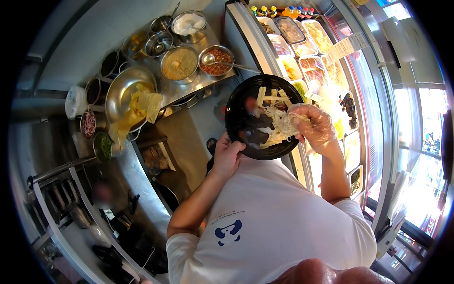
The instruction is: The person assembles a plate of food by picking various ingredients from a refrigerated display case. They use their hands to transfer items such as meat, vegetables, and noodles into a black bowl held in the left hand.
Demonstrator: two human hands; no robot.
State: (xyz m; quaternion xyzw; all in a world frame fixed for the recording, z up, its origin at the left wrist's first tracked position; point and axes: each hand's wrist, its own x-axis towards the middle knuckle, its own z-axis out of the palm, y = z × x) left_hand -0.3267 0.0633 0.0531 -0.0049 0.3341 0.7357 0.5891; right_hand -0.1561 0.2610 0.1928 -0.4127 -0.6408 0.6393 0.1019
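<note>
Black round bowl (pixel 246 118), centre frame, holding pale noodle strips and dark pieces; my left hand (pixel 226 158) clasps its lower-left rim. My gloved right hand (pixel 316 128) is pinched closed on shredded white strands (pixel 283 124) over the bowl. Steel condiment pots (pixel 179 64) upper left.

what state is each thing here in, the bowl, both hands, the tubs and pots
black bowl: held up, partly filled with food
left hand: bare, gripping the bowl's near rim
right hand: in a clear glove, fingers closed on pale shredded strands over the bowl
display trays: uncovered, filled
small metal pots: open, filled
big metal bowl: holds yellow sheets
</note>
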